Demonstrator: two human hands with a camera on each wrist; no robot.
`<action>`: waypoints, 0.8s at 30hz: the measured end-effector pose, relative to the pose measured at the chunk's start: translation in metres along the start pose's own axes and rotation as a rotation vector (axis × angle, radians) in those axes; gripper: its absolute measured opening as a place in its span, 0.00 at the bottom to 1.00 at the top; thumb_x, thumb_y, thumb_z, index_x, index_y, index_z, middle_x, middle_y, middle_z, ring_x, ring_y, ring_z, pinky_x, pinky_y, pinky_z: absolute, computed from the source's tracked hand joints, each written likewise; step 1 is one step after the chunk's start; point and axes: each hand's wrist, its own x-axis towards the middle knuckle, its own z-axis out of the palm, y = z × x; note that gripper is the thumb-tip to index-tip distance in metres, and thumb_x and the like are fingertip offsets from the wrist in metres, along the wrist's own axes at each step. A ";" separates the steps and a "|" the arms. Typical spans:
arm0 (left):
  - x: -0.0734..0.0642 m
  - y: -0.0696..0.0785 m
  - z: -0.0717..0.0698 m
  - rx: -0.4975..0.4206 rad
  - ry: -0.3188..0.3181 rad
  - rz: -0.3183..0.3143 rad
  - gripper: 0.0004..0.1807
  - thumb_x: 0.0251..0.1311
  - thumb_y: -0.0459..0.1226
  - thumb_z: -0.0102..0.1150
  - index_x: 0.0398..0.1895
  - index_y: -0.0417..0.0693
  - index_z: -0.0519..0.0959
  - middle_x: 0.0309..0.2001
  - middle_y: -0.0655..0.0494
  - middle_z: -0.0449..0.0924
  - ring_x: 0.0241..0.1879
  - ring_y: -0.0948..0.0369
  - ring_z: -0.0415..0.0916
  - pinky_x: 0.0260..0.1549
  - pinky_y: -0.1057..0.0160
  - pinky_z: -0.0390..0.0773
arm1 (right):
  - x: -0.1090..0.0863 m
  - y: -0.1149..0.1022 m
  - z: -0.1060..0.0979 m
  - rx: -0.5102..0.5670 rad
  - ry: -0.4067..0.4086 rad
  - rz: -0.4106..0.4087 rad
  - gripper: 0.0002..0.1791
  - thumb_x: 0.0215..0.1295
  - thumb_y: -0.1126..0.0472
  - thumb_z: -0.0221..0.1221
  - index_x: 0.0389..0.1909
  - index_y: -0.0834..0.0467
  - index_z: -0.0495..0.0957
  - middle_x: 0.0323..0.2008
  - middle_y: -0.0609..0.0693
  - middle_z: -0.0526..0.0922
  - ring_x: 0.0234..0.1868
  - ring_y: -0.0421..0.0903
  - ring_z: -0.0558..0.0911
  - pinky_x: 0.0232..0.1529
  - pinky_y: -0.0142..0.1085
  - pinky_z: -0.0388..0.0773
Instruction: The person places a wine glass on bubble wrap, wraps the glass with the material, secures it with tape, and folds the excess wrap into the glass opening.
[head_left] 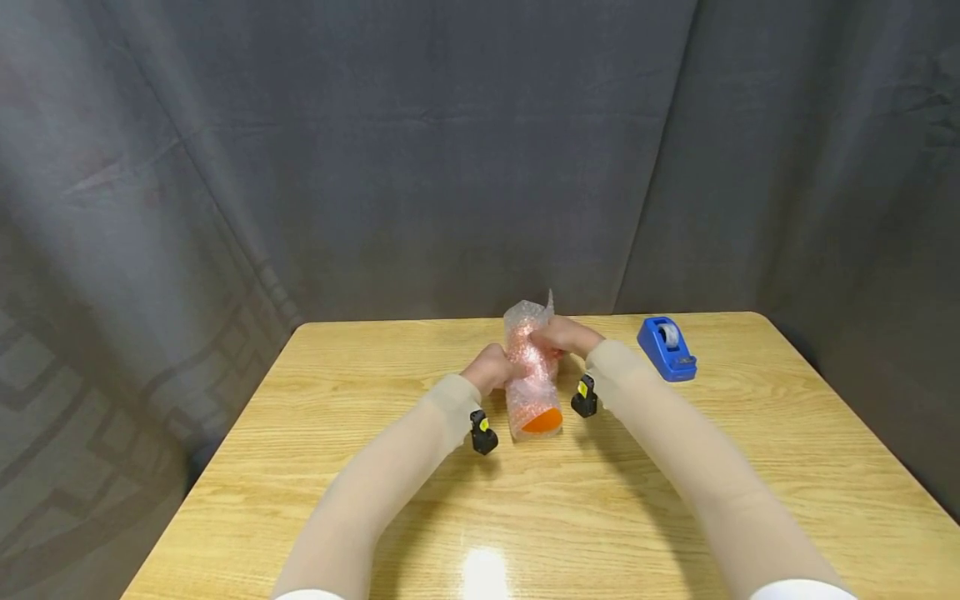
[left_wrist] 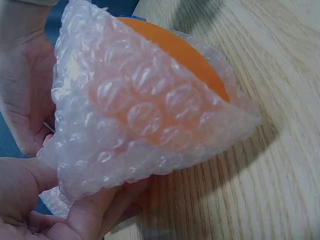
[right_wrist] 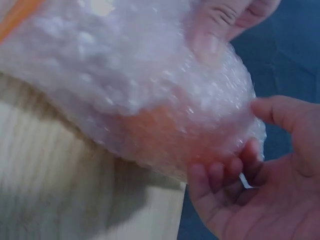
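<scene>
Near the table's back edge lies a roll of bubble wrap (head_left: 534, 379) around an orange object (head_left: 543, 420), whose smooth curved end shows at the roll's open near end. My left hand (head_left: 493, 369) grips the roll from the left, with the thumb on top and the fingers underneath in the left wrist view. Farther back, my right hand (head_left: 567, 336) holds the wrap's right side. The right wrist view has its thumb and curled fingers (right_wrist: 199, 180) on the plastic at the far end. The wrapping hides most of the orange object.
A blue tape dispenser (head_left: 667, 348) with a roll of clear tape stands to the right on the wooden table (head_left: 315, 433). Grey curtains (head_left: 465, 167) hang close behind the table and along its sides.
</scene>
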 end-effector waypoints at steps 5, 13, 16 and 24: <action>0.000 -0.001 -0.001 0.012 0.003 0.007 0.17 0.59 0.34 0.64 0.48 0.32 0.74 0.35 0.49 0.73 0.34 0.57 0.70 0.33 0.65 0.72 | 0.001 -0.005 0.002 -0.010 -0.015 0.055 0.21 0.70 0.54 0.49 0.50 0.70 0.70 0.27 0.49 0.68 0.27 0.42 0.68 0.33 0.35 0.70; -0.002 -0.002 -0.001 -0.010 -0.002 0.034 0.16 0.59 0.33 0.63 0.47 0.32 0.74 0.34 0.50 0.72 0.32 0.58 0.70 0.31 0.67 0.70 | 0.003 -0.009 0.006 -0.124 -0.012 0.025 0.18 0.70 0.53 0.50 0.41 0.67 0.73 0.25 0.48 0.68 0.26 0.42 0.68 0.33 0.35 0.71; -0.003 -0.002 -0.001 -0.014 -0.009 0.042 0.16 0.59 0.32 0.63 0.47 0.31 0.74 0.34 0.50 0.72 0.32 0.58 0.69 0.31 0.67 0.71 | 0.004 -0.008 0.005 -0.151 -0.029 0.038 0.18 0.70 0.52 0.51 0.39 0.66 0.73 0.24 0.48 0.68 0.25 0.42 0.68 0.34 0.37 0.72; -0.002 -0.001 -0.001 0.005 -0.007 0.031 0.15 0.59 0.33 0.63 0.46 0.32 0.75 0.34 0.50 0.71 0.32 0.57 0.69 0.30 0.66 0.70 | 0.008 -0.001 -0.003 -0.060 -0.134 0.007 0.18 0.69 0.54 0.49 0.45 0.67 0.68 0.23 0.47 0.64 0.25 0.42 0.66 0.31 0.35 0.68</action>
